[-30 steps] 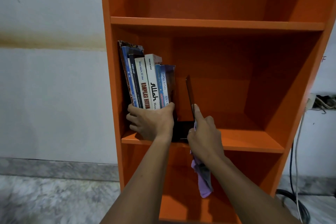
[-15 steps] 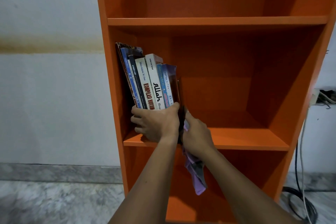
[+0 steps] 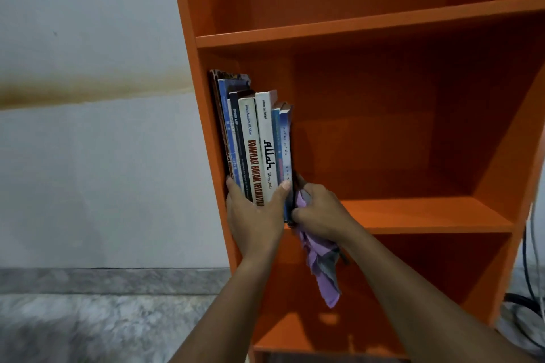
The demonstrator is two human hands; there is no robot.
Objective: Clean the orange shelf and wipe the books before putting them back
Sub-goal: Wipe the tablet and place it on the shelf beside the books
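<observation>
The lower part of the books (image 3: 259, 138) is gripped by the left hand (image 3: 254, 215). Its thumb is laid across the front of the spines and its fingers are curled round the left end of the row. A purple cloth (image 3: 323, 271) is held in the closed right hand (image 3: 320, 212), which is pressed against the right end of the row. The loose part of the cloth hangs down in front of the compartment below.

The lower ends of the spines are hidden by both hands. The books stand at the left end of the middle board of the orange shelf (image 3: 427, 215), close against its left side.

Left of the shelf, a pale wall (image 3: 88, 171) with a brown stain (image 3: 88, 94) is seen, and a grey marbled floor (image 3: 88, 330) below it. At the right edge, cables (image 3: 531, 227) hang beside the shelf.
</observation>
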